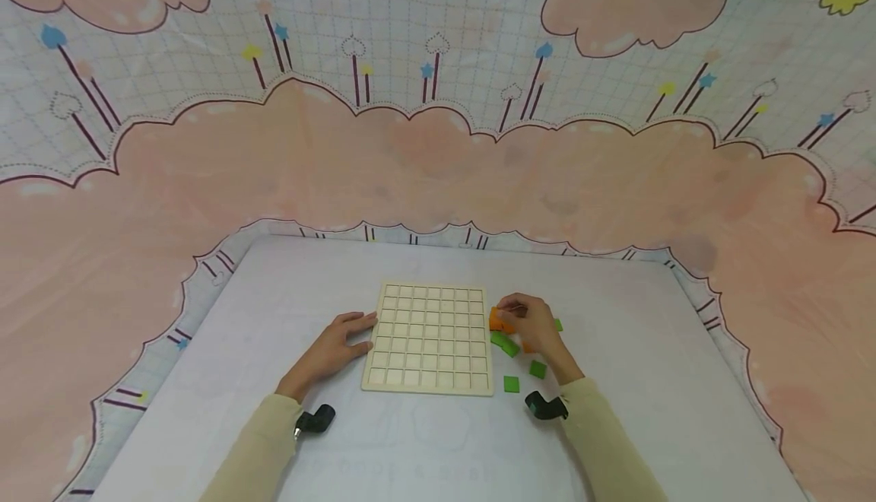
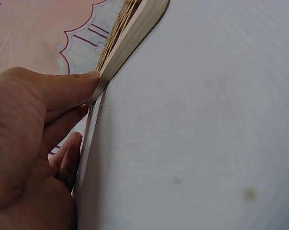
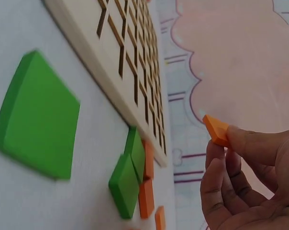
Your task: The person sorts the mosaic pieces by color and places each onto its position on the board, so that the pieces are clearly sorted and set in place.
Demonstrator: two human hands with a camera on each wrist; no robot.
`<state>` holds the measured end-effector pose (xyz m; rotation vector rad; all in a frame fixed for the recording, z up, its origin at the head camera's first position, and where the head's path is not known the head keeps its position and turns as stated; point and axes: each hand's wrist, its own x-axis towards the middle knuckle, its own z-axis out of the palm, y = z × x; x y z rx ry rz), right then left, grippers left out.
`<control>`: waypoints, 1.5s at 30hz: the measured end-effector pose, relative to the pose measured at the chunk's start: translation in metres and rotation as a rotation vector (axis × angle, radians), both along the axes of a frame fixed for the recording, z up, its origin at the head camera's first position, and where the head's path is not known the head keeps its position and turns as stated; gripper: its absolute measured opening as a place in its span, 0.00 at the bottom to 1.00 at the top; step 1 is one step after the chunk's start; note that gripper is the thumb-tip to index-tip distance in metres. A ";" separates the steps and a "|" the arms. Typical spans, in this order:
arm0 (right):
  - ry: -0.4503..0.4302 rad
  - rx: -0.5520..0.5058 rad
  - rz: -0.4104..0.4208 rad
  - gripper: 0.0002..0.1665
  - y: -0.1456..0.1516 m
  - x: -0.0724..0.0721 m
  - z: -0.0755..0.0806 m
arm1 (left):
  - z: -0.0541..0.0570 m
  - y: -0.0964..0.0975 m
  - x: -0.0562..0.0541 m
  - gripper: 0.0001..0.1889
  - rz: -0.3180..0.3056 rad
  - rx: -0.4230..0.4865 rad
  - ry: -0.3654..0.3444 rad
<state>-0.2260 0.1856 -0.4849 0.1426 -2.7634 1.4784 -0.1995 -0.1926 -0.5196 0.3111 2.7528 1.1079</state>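
Observation:
A wooden grid board (image 1: pixel 427 338) of small square recesses lies flat on the white table. At its left edge rests my left hand (image 1: pixel 340 346), the thumb and fingertips touching the rim; the thumb also shows on the board's side (image 2: pixel 127 43) in the left wrist view. My right hand (image 1: pixel 537 327) is just past the board's right edge. Between thumb and fingers it pinches an orange square tile (image 3: pixel 216 131), raised off the table in the right wrist view. Below that hand lie green tiles (image 1: pixel 505 344) and other orange tiles (image 3: pixel 147 199), partly overlapping.
Two separate green tiles, one nearer (image 1: pixel 511 384) and one beside the right wrist (image 1: pixel 537 369), lie right of the board. Another green tile (image 1: pixel 558 325) shows beyond the right hand. A patterned cloth (image 1: pixel 438 175) rises behind the table.

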 end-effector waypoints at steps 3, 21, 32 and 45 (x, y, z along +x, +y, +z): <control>-0.018 -0.029 -0.002 0.05 -0.010 -0.001 0.001 | -0.001 0.000 0.000 0.29 0.001 0.000 -0.002; 0.012 -0.062 0.063 0.04 -0.057 -0.005 0.004 | -0.003 0.002 -0.002 0.29 0.010 -0.005 -0.006; 0.017 -0.134 0.142 0.04 -0.077 -0.012 0.001 | -0.001 0.000 -0.001 0.29 0.002 0.012 -0.006; -0.020 -0.121 0.194 0.04 -0.109 -0.015 -0.001 | -0.003 0.000 -0.003 0.29 0.007 0.006 -0.010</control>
